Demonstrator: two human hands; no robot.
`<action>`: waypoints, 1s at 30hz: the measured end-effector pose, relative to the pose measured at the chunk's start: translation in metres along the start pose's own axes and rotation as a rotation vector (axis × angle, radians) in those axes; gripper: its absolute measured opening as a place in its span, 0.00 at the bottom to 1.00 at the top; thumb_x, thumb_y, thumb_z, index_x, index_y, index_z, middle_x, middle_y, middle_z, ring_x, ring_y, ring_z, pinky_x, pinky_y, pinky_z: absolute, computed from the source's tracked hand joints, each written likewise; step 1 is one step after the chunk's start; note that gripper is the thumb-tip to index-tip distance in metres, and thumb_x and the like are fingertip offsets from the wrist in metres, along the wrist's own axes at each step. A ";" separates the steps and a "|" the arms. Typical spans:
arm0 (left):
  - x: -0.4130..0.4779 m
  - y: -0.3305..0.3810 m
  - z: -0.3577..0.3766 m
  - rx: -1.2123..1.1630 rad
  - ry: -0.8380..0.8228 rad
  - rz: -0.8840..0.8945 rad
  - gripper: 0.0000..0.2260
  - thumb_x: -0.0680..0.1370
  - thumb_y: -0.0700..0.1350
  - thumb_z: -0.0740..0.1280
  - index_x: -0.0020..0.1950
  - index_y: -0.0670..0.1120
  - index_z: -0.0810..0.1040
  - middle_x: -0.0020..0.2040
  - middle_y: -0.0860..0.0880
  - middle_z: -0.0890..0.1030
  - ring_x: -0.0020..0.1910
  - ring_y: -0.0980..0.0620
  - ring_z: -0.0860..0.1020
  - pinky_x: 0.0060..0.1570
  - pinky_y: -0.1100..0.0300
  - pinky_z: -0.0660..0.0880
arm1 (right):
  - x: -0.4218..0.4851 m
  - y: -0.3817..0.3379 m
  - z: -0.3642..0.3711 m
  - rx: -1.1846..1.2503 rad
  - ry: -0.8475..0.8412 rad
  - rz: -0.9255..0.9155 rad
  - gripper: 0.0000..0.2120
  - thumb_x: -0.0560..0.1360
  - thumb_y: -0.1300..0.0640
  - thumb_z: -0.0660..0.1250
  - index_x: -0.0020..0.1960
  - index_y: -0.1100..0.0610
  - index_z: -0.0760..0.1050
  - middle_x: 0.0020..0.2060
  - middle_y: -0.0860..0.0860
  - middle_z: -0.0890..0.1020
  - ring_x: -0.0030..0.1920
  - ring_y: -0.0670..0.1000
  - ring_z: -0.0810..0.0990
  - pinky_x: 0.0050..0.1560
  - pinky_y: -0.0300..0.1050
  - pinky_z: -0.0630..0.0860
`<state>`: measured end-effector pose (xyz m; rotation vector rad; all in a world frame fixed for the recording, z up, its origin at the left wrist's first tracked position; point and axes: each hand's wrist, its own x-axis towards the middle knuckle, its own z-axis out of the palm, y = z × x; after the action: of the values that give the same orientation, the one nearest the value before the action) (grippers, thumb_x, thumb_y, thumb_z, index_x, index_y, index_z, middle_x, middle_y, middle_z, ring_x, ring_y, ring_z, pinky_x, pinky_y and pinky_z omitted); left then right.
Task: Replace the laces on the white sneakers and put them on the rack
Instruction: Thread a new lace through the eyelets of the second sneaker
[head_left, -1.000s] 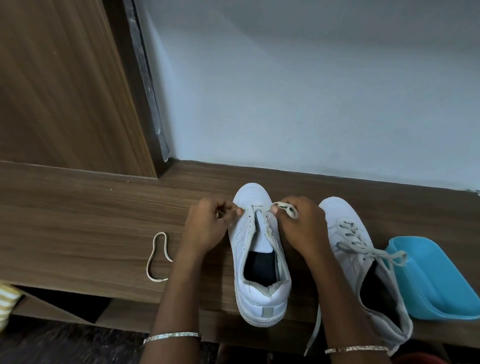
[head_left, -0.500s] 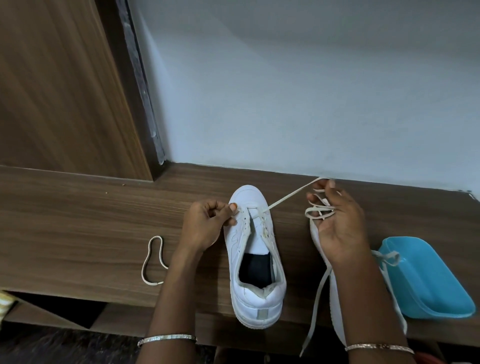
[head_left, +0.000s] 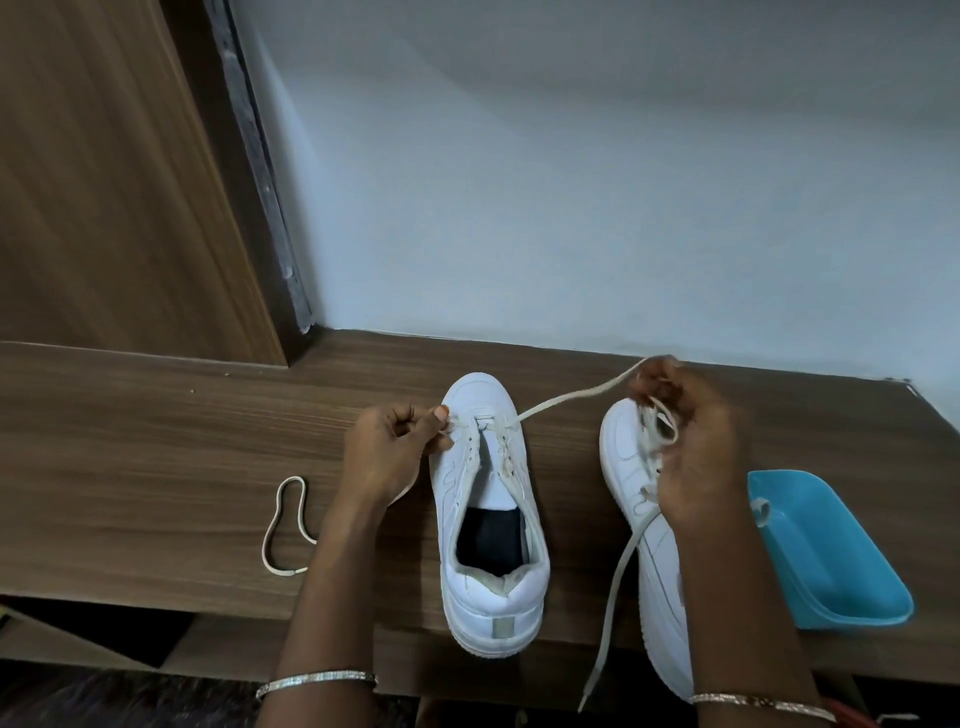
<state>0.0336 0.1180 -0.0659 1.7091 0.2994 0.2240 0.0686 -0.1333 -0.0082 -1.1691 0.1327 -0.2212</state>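
On wood-grain laminate worktop (head_left: 156, 441), against a pale matte wall (head_left: 571, 208), toes pointing at the wall:

central sneaker (head_left: 488, 519): white, smooth leather-look upper, rounded toe, dark insole, grey heel tab (head_left: 501, 627) with lettering too small to read. A flat off-white lace (head_left: 566, 400) is threaded at the top eyelets only.

left hand (head_left: 387, 452): pinches one lace end beside the toe.

right hand (head_left: 691, 441): grips the other run, drawn taut, loops bunched in curled fingers above the second sneaker (head_left: 623, 457), also white.

curled lace length (head_left: 283, 525): lies at left.

glossy blue plastic tray (head_left: 831, 556): sits at right.
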 end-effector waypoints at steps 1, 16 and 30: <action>-0.001 0.000 0.000 -0.005 0.010 0.005 0.15 0.81 0.52 0.68 0.43 0.43 0.85 0.38 0.46 0.86 0.36 0.57 0.83 0.44 0.58 0.74 | -0.001 0.000 -0.001 -0.116 -0.021 -0.007 0.09 0.77 0.58 0.68 0.39 0.57 0.84 0.30 0.51 0.82 0.32 0.48 0.80 0.39 0.40 0.76; 0.006 -0.009 -0.013 0.045 -0.110 0.002 0.06 0.73 0.49 0.78 0.47 0.50 0.86 0.44 0.42 0.86 0.44 0.49 0.83 0.53 0.46 0.79 | -0.018 0.037 0.032 -1.139 -0.297 -0.273 0.13 0.78 0.43 0.69 0.43 0.51 0.83 0.34 0.43 0.82 0.38 0.43 0.80 0.42 0.44 0.76; 0.007 -0.010 0.001 0.422 0.066 0.086 0.12 0.80 0.50 0.68 0.37 0.50 0.83 0.29 0.62 0.79 0.34 0.58 0.78 0.36 0.58 0.70 | -0.019 0.070 0.033 -0.807 -0.109 -0.106 0.10 0.73 0.59 0.77 0.37 0.46 0.84 0.30 0.46 0.85 0.31 0.48 0.85 0.40 0.54 0.85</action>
<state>0.0400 0.1207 -0.0763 2.1372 0.3393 0.2956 0.0643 -0.0725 -0.0602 -1.9904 0.0625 -0.2005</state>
